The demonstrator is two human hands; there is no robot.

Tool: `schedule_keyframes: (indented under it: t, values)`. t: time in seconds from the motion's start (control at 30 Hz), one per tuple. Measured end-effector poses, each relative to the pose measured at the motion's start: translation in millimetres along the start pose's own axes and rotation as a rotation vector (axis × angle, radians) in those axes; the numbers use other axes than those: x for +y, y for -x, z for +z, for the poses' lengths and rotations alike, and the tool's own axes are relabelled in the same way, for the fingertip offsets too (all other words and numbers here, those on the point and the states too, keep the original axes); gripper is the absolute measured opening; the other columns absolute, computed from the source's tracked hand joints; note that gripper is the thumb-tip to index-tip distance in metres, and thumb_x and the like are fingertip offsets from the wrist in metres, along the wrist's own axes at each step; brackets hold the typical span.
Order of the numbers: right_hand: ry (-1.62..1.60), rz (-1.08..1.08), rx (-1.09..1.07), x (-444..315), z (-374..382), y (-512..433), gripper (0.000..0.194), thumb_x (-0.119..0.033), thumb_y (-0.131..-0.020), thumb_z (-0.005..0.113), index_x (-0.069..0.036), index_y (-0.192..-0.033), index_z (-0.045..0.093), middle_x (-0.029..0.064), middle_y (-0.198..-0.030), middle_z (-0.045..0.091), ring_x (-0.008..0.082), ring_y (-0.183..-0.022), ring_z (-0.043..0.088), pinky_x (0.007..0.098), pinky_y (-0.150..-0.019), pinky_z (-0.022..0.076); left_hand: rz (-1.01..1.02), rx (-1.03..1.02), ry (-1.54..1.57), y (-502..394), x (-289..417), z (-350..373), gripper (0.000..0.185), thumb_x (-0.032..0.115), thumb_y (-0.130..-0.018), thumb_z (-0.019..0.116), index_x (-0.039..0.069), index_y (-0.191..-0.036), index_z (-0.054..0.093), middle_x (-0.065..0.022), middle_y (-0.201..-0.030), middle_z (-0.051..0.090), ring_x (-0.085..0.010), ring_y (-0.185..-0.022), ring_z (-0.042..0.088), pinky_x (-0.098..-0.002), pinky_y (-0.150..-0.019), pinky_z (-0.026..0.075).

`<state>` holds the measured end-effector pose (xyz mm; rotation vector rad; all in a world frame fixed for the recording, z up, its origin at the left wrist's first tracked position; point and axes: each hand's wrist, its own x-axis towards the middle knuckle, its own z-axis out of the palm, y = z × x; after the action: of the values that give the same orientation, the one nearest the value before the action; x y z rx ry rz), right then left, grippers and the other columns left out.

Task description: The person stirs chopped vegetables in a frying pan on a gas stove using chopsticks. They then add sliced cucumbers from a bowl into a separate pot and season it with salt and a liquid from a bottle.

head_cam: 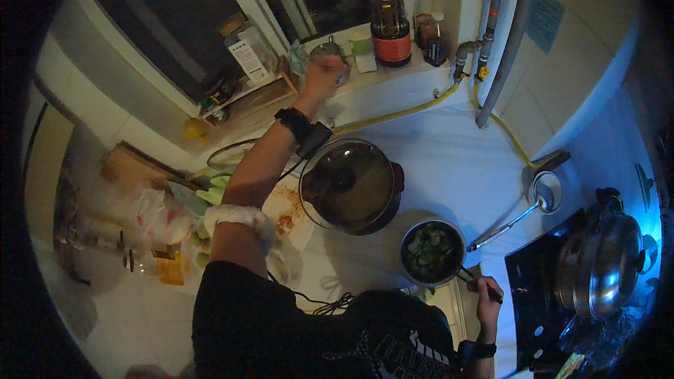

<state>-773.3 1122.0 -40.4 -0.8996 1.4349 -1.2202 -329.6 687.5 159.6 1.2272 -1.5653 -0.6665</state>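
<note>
My left hand (324,75) reaches to the windowsill, at a small clear glass container (326,50) that it partly covers. Its fingers are blurred, so whether they grip the container is unclear. In my right hand (487,295) is a pair of dark chopsticks (466,275), their tips over the rim of a round pot (462,239). Pieces of green vegetable (432,247) lie inside that pot. Beside it, a larger pot under a glass lid (350,184) stands below my left forearm.
Sauce bottles (392,50) and a green-topped container (363,52) line the sill. A ladle (505,229) leans in a white cup (546,192). To the right, a lidded steel pot (603,268) sits on a black cooktop (534,284). A cutting board (289,205) lies left, near plastic bags (160,216).
</note>
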Motion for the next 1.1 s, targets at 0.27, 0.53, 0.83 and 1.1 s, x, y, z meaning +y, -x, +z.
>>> schedule_keyframes:
  t: [0.27, 0.53, 0.83, 1.1]
  values:
    - [-0.075, 0.021, -0.005, 2.3, -0.6, 6.0, 0.025, -0.02, -0.1, 0.058, 0.001, -0.089, 0.065, 0.0084, -0.082, 0.066, 0.0183, -0.077, 0.066, 0.0328, -0.075, 0.0544, 0.146, 0.23, -0.186, 3.7, 4.6, 10.7, 0.023, 0.005, -0.085, 0.071, 0.007, -0.102, 0.056, -0.0005, -0.091, 0.057, -0.0121, -0.084, 0.055, -0.0295, -0.081, 0.05]
    - [-0.033, 0.016, -0.046, 8.5, 2.2, -3.3, 0.018, -0.011, -0.099, 0.057, 0.004, -0.091, 0.065, 0.0107, -0.087, 0.066, 0.0178, -0.079, 0.065, 0.0309, -0.075, 0.0527, 0.009, 0.516, -0.133, 17.8, -11.3, -32.4, 0.019, -0.006, -0.088, 0.061, 0.007, -0.097, 0.05, 0.0022, -0.085, 0.049, -0.0111, -0.079, 0.049, -0.0279, -0.081, 0.048]
    - [0.011, 0.022, -0.054, -0.9, 5.3, -3.1, 0.016, -0.009, -0.099, 0.057, 0.004, -0.092, 0.065, 0.011, -0.088, 0.066, 0.0177, -0.08, 0.065, 0.0302, -0.075, 0.0526, 0.096, 0.124, 0.165, -20.1, -18.4, 35.0, 0.064, 0.012, -0.084, 0.075, -0.005, -0.135, 0.039, -0.0089, -0.103, 0.055, -0.0181, -0.094, 0.056, -0.028, -0.086, 0.048]
    - [-0.065, 0.041, 0.016, 1.8, 12.5, 1.8, 0.013, -0.007, -0.098, 0.059, 0.003, -0.093, 0.065, 0.0121, -0.091, 0.066, 0.0189, -0.082, 0.065, 0.0315, -0.074, 0.0538, 0.0, 0.189, -0.092, -75.3, -60.2, 92.4, 0.093, 0.022, -0.078, 0.082, -0.008, -0.142, 0.022, -0.0206, -0.131, 0.051, -0.0301, -0.119, 0.053, -0.0364, -0.1, 0.043]
